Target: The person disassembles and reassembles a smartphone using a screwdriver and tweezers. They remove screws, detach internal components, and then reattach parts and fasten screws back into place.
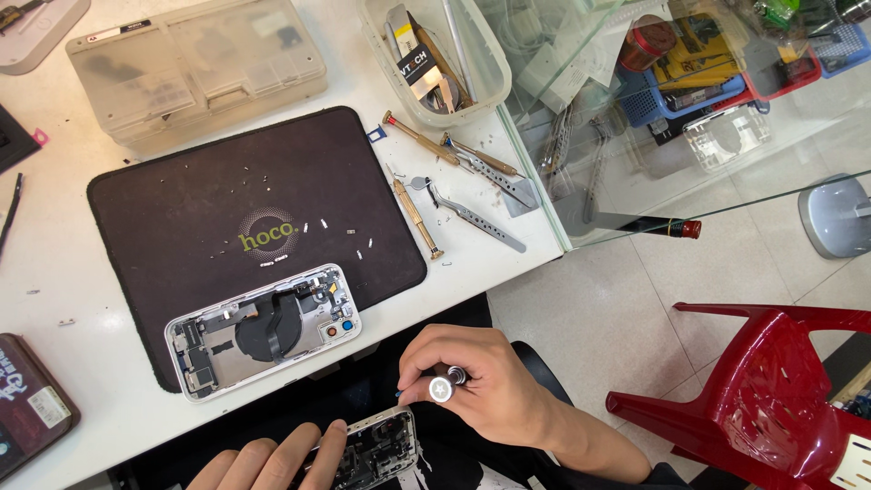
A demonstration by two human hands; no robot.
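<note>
Right hand (481, 386) is closing around a small screwdriver (445, 385), silver cap end facing up, tip pointing down at the opened phone part (376, 449). Left hand (272, 458) is gripping that part at its left edge, fingers curled over it, low in the lap below the desk (82, 272) edge. Just above, an open phone housing (263, 328) is lying on the dark mat (200, 200). Tweezers (476, 216) and more screwdrivers (415, 216) are sitting right of the mat. Red chair (771, 390) is standing off right.

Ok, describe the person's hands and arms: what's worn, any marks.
Both are bare: the left hand and right hand wear no gloves, rings or watch, and the right forearm shows no sleeve. Nails are short and unpainted. No markings show.
</note>
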